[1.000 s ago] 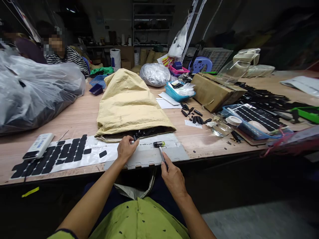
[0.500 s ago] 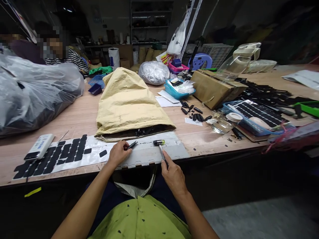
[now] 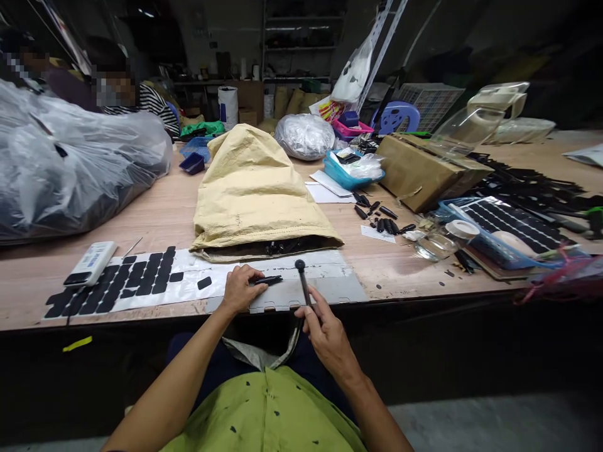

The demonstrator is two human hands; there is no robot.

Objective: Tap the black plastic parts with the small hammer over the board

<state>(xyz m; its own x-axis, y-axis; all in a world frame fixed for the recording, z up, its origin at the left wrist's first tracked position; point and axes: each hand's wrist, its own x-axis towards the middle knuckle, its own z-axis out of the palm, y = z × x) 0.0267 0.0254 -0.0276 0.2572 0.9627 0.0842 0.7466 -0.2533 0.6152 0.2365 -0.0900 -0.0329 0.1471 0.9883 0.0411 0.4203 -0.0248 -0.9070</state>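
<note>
My left hand (image 3: 242, 289) pinches a slim black pointed part (image 3: 269, 280) and holds it low over the grey board (image 3: 339, 285) at the table's front edge. Its fingers are closed round the near end, so that end is hidden. In my right hand (image 3: 325, 329) is a small hammer (image 3: 304, 285), gripped by the handle with its round dark head upward, just right of the black part and apart from it. Behind both hands lies a tan sack (image 3: 264, 201), its mouth facing me and black pieces (image 3: 277, 247) showing inside.
Left are a sheet of black stickers (image 3: 136, 279), a white device (image 3: 92, 263) and a large plastic bag (image 3: 80, 169). Right are loose black parts (image 3: 386, 226), a cardboard box (image 3: 419, 176), a clear jar (image 3: 436, 243) and a blue basket (image 3: 499, 251). A person in stripes (image 3: 157, 110) sits beyond.
The hammer has turned in my right hand: its head lay sideways with a yellow tip showing, and now a round dark end shows. The view has shifted slightly; my left hand keeps the black part.
</note>
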